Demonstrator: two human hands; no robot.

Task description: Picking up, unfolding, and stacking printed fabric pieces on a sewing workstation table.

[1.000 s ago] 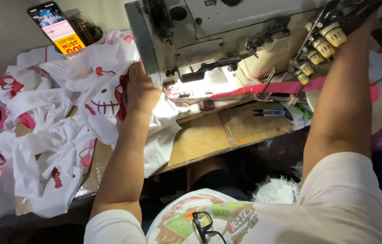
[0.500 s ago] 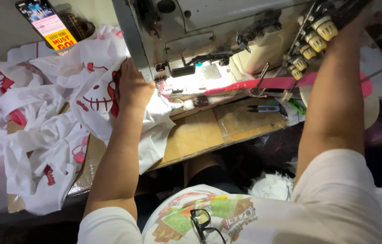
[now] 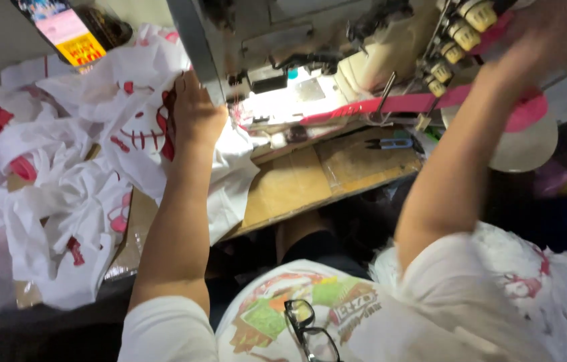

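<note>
A person sits at a sewing machine [image 3: 310,60], seen from above. The left hand [image 3: 193,110] lies flat on a white cloth printed with red shapes [image 3: 139,131], just left of the lit needle area; its fingers are held together and pressed down on the fabric, pinching nothing. The right hand [image 3: 545,33] is raised to the far right, by a row of yellowish knobs [image 3: 458,33] on the machine, and is too blurred to tell how its fingers are set. Compared with a moment ago, the left hand has stayed on the cloth in the same spot while the right arm has kept reaching up by the knobs, so the fabric looks held in place rather than fed along. A pink strip [image 3: 417,104] runs across the machine bed. Small blue-handled snips [image 3: 391,143] lie on the wooden table [image 3: 297,188]. More white and red cloth is heaped at the left [image 3: 49,201]. A phone with a bright screen [image 3: 62,30] stands at the far left. Glasses [image 3: 307,328] hang at the shirt collar
</note>
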